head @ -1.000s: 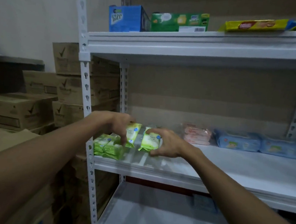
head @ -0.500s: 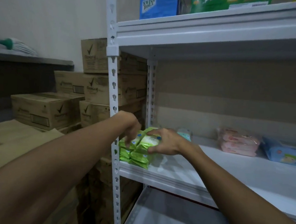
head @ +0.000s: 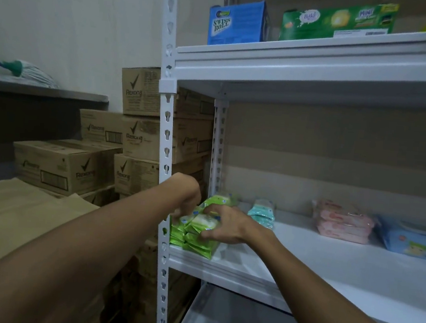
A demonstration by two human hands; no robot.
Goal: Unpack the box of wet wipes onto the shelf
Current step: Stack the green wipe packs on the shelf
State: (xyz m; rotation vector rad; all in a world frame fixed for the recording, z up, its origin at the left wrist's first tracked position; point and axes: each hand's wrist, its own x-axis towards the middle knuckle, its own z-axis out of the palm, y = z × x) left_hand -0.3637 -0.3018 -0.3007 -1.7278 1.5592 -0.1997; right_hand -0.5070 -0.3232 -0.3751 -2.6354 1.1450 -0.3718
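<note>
1. A white metal shelf (head: pixel 326 271) stands against a beige wall. Its white perforated post (head: pixel 166 157) rises at the front left corner.
2. Brown cardboard cartons (head: pixel 136 138) are stacked left of the post, and a green-headed mop (head: pixel 25 73) lies on a dark ledge beyond them.
3. On the upper board sit a blue Swiss Roll box (head: pixel 235 23) and a long green box (head: pixel 337 19).
4. The green plastic wet-wipe packs (head: pixel 194 235) are stacked at the middle board's front left corner. Small teal packs (head: pixel 263 213) stand just behind them, with pink packs (head: pixel 344 223) and blue packs (head: pixel 412 243) further along the back edge.
5. The left hand (head: pixel 186 194) curls its blurred fingers over the stack's left side. The right hand (head: pixel 226 225) grips the top packs between thumb and bent fingers.
6. A second ago each hand held one green pack upright beside a lower stack. Now those packs lie on it, and the view has turned left.
</note>
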